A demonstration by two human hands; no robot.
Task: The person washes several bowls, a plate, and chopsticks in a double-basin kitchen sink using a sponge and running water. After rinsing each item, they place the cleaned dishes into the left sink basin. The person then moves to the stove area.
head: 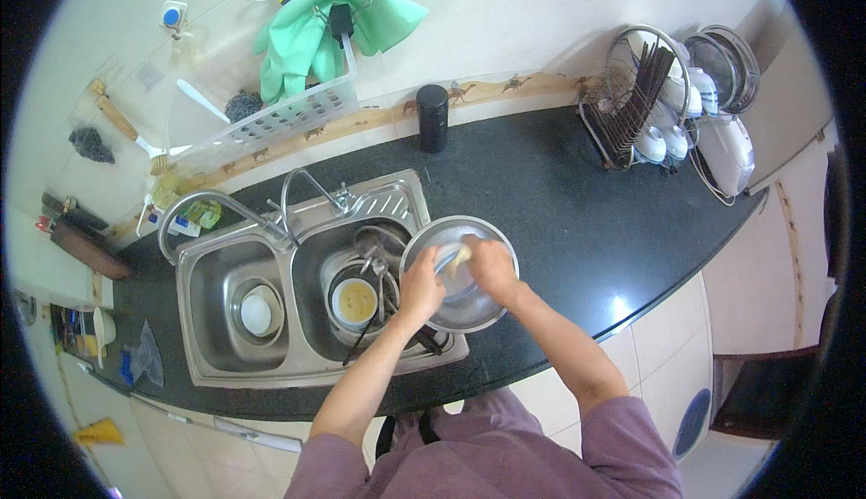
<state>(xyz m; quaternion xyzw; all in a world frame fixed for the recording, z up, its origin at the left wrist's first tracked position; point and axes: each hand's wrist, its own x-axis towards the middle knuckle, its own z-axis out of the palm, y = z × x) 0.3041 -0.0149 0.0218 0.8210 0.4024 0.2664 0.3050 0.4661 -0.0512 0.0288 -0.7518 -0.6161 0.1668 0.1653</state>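
Both my hands are over a wide stainless steel basin [473, 317] that sits on the counter, its left rim beside the double sink. My left hand [421, 287] grips a small pale bowl with a blue edge [444, 256], tilted inside the basin. My right hand [492, 267] presses a pale yellowish cloth or sponge [459, 261] against it; the fingers are blurred and partly hidden. Left of my hands, the right sink bowl [308, 296] holds a pot, metal utensils and a white bowl of yellowish liquid [356, 301].
White dishes [256, 314] lie in the left sink bowl [206, 289]. Two curved faucets [216, 196] rise behind the sinks. A black cylinder [432, 118] stands near the wall. Far right is a wire dish rack [629, 116] with bowls and chopsticks. Green gloves [301, 52] hang above a plastic basket [270, 116].
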